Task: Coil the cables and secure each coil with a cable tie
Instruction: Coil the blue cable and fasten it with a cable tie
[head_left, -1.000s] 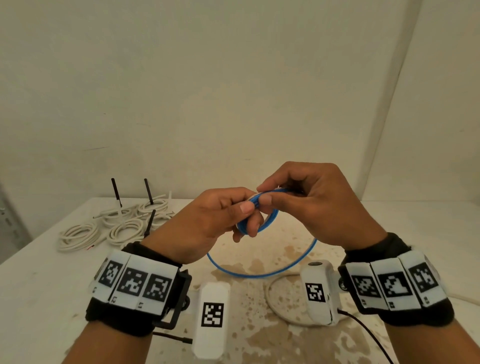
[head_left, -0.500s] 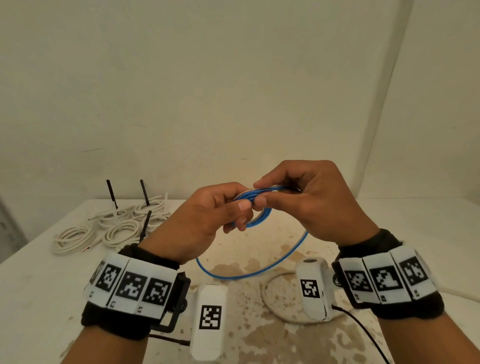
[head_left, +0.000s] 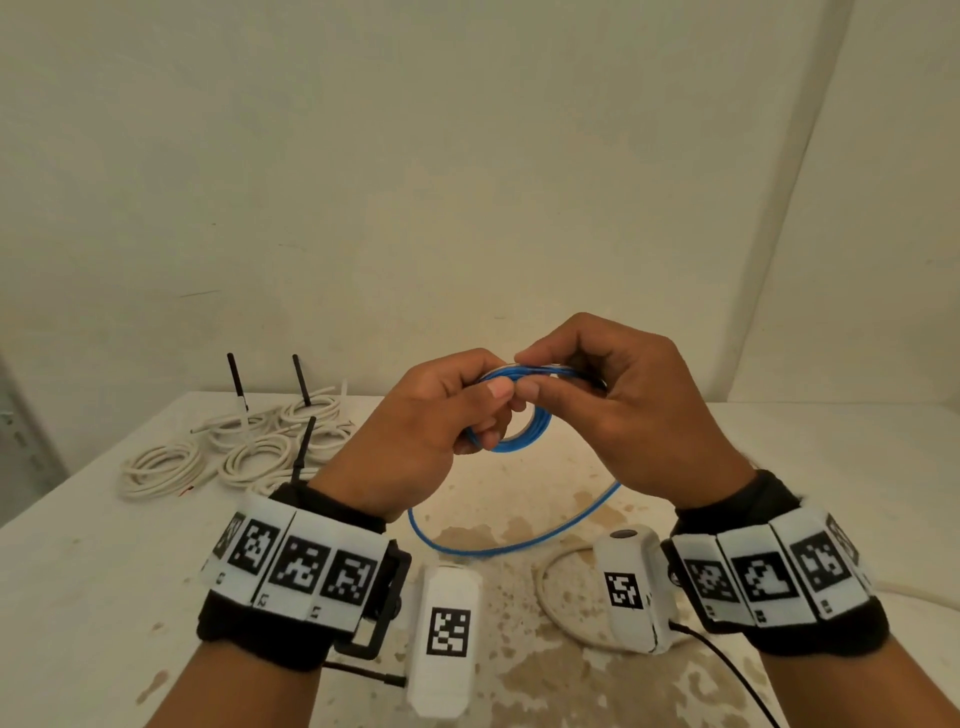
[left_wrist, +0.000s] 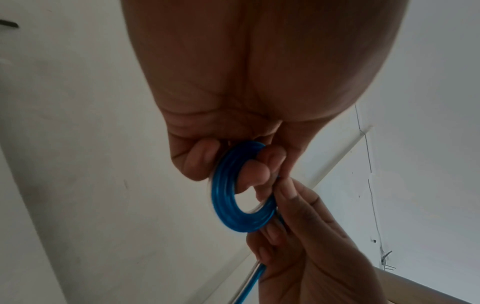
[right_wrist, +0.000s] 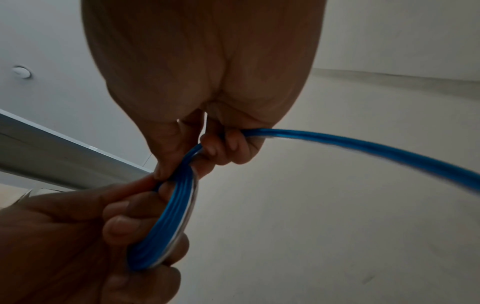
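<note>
A small coil of blue cable (head_left: 524, 426) (left_wrist: 228, 195) (right_wrist: 166, 226) is held in the air over the table between both hands. My left hand (head_left: 447, 431) pinches the coil's left side with thumb and fingers curled through it (left_wrist: 249, 170). My right hand (head_left: 597, 395) pinches the coil's top and guides the loose strand (right_wrist: 363, 148) through its curled fingers. The free blue tail (head_left: 519, 540) hangs down in a loop to the stained tabletop.
Several white coiled cables (head_left: 244, 447) lie at the back left of the white table (head_left: 78, 597), with black cable ties (head_left: 236, 379) sticking up from them. A loose white cable (head_left: 561, 613) curves under my right wrist. Walls stand close behind.
The coil has tilted flatter between my hands and both hands have drifted slightly down and left. The hanging blue loop has shortened a little.
</note>
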